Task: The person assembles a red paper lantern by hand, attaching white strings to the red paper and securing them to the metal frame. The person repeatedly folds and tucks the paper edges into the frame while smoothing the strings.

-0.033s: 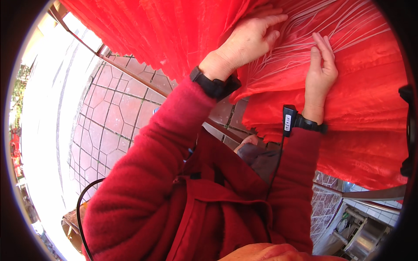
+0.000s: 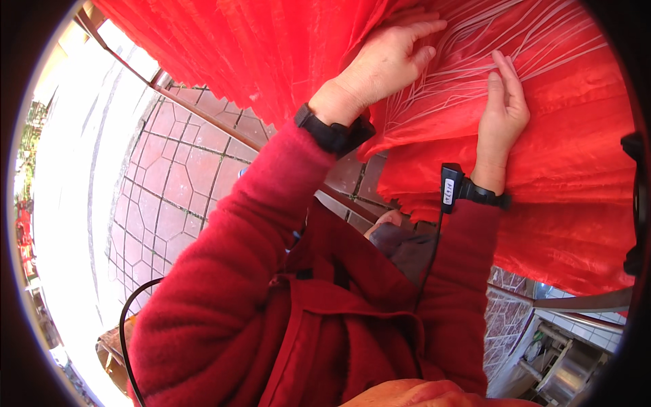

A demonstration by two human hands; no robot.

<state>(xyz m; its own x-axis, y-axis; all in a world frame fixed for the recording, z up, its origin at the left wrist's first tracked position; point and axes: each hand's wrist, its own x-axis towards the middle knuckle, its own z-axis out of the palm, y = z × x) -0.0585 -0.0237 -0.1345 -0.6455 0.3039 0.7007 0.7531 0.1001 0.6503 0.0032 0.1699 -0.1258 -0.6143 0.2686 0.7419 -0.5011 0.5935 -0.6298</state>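
Bright red gathered cloth [image 2: 271,54] spreads across the top and right of the head view, with many creases. Thin whitish strings [image 2: 475,68] run over it in a loose bundle. My left hand [image 2: 386,64] lies on the cloth at the left end of these strings, fingers stretched out; some fingertips are hidden by the cloth's folds. Further right, my right hand [image 2: 503,115] rests at the lower side of the strings, fingers extended and the palm edge toward the cloth. Nothing shows gripped in either hand. Both wrists wear black straps.
A brown rail [image 2: 203,119] runs under the cloth, above reddish paving tiles [image 2: 180,166]. A metal frame rail [image 2: 576,319] and a steel cylinder [image 2: 573,373] stand at the lower right. A black cable [image 2: 125,332] hangs beside my left sleeve.
My right hand has shifted very slightly to the right along the cloth. The left hand stays where it was.
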